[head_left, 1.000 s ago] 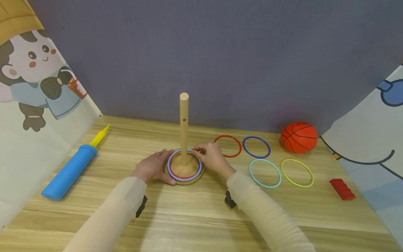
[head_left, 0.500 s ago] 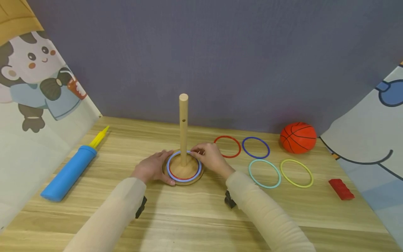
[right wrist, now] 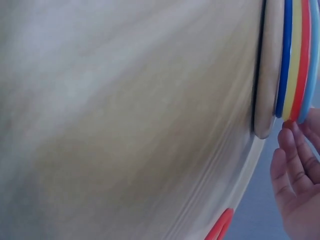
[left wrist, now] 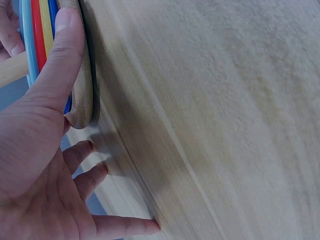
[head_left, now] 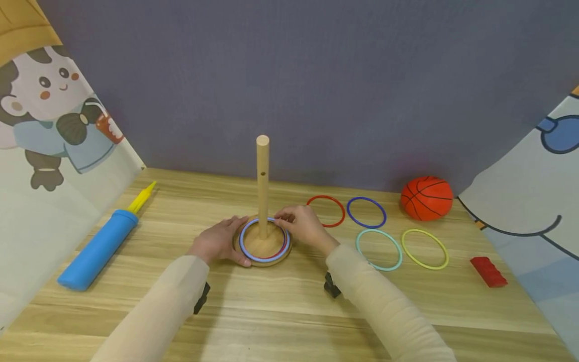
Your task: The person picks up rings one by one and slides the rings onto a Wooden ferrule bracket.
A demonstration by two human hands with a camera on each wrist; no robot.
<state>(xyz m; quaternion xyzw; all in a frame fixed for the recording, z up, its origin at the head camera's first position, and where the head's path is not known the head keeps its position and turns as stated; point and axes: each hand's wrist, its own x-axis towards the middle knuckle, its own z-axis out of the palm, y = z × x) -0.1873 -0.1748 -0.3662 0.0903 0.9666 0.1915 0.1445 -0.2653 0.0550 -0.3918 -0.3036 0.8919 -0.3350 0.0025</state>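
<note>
Light-blue plastic is what the right hand's (head_left: 306, 229) fingertips (right wrist: 289, 141) meet: they pinch the far right edge of the light-blue ring (head_left: 264, 256), the topmost of a stack lying around the foot of the wooden peg (head_left: 262, 186). Below it the wrist views show a red ring (right wrist: 303, 55), a yellow ring (right wrist: 294, 55) and a dark blue ring (right wrist: 285, 55), all flat on the round wooden base (head_left: 264, 262). The left hand (head_left: 219, 241) rests against the left side of that base, its thumb (left wrist: 57, 65) laid straight across the rim and the ring edges, the other fingers spread loosely onto the wooden table (head_left: 280, 311) and gripping nothing.

To the right of the base four loose rings lie flat and apart: a second red ring (head_left: 326, 210), a second dark blue ring (head_left: 367, 212), a teal ring (head_left: 379, 249) and a yellow-green ring (head_left: 425, 248). Beyond them sit a small basketball (head_left: 426, 197) by the grey backdrop and a red block (head_left: 488, 271) near the right edge. A blue pump (head_left: 97, 249) with a yellow nozzle lies well off to the left.
</note>
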